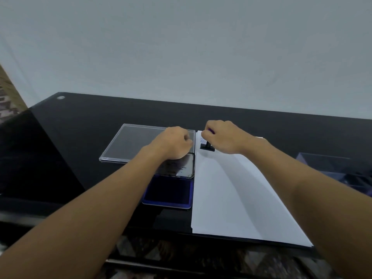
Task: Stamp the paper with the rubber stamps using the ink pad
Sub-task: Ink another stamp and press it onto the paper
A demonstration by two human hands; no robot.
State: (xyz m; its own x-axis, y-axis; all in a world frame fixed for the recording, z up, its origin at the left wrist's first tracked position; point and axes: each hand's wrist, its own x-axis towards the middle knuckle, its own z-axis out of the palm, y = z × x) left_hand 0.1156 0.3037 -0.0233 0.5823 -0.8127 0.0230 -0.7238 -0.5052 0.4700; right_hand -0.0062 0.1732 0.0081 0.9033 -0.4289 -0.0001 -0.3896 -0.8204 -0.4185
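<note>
A white sheet of paper lies on the black table, right of centre. My right hand grips a black rubber stamp with a purple top, its base down on the paper's far left corner. A faint blue print shows just beyond the stamp. The open blue ink pad sits against the paper's left edge, its hinged lid raised behind it. My left hand hovers over that lid with fingers curled; whether it holds anything is hidden.
A clear plastic lid lies flat on the table left of my left hand. A dark transparent box stands at the right edge. The table's front edge runs just below the ink pad and paper.
</note>
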